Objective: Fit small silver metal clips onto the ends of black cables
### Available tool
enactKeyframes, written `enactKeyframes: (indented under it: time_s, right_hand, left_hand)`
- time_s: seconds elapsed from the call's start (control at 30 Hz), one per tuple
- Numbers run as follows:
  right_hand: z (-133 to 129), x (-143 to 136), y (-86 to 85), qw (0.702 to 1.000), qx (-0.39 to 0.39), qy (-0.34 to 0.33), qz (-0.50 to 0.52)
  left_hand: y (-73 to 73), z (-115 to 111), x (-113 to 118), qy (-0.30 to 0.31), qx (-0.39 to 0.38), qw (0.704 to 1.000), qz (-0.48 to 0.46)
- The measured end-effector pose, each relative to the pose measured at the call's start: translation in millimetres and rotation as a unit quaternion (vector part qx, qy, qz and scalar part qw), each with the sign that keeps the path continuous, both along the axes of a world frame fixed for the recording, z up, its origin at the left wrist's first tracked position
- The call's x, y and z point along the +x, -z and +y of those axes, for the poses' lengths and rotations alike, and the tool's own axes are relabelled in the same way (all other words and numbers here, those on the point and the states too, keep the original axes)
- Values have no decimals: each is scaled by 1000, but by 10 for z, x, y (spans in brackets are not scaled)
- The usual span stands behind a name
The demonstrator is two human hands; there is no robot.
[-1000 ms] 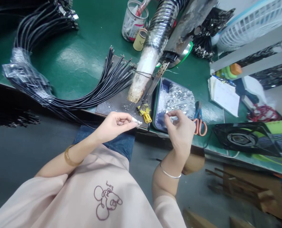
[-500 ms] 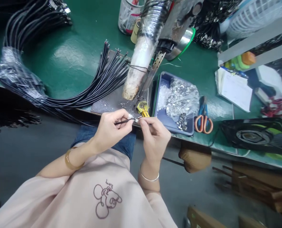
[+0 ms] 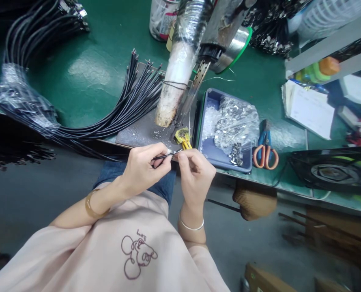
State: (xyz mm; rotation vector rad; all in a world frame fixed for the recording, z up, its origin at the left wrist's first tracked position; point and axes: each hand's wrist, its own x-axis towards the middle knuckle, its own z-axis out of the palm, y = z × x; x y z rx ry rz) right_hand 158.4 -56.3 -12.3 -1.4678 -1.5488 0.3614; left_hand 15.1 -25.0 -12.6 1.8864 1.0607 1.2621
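Observation:
My left hand [image 3: 145, 167] pinches a black cable [image 3: 161, 157] close to its end, at the front edge of the bench. Opposite it, my right hand [image 3: 195, 172] is closed, thumb against forefinger, at the cable's tip. What the right fingers hold is too small and covered to make out. Just beyond the fingertips sits a yellow piece [image 3: 183, 138] below the metal fixture [image 3: 192, 95]. A bundle of black cables [image 3: 107, 127] curves in from the left, its stripped ends lying on a dark board [image 3: 132, 138].
A blue tray [image 3: 209, 156] holds bagged small metal connectors. Pliers with orange handles [image 3: 265, 156] lie beside it. A white wrapped tube [image 3: 176, 77] hangs over the board, near a wire spool [image 3: 233, 50]. At right are a paper pad [image 3: 311, 107] and a black fan [image 3: 332, 172].
Both hands stay almost in place, with the fingertips still together at the cable's end. The view has shifted slightly, moving the tray and pliers a little to the right.

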Motion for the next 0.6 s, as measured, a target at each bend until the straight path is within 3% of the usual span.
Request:
enactKeyframes:
  time_s: [0.27, 0.5, 0.6]
  right_hand:
    - [-28, 4, 3, 998, 26, 51, 27]
    - [-30, -41, -12, 997, -30, -8, 71]
    - [-26, -34, 1, 996, -13, -1, 89]
  left_hand:
    - [-52, 18, -45, 42, -148, 985, -78]
    - [-44, 49, -95, 96, -271, 948, -135]
    - [-34, 76, -116, 112, -308, 927, -181]
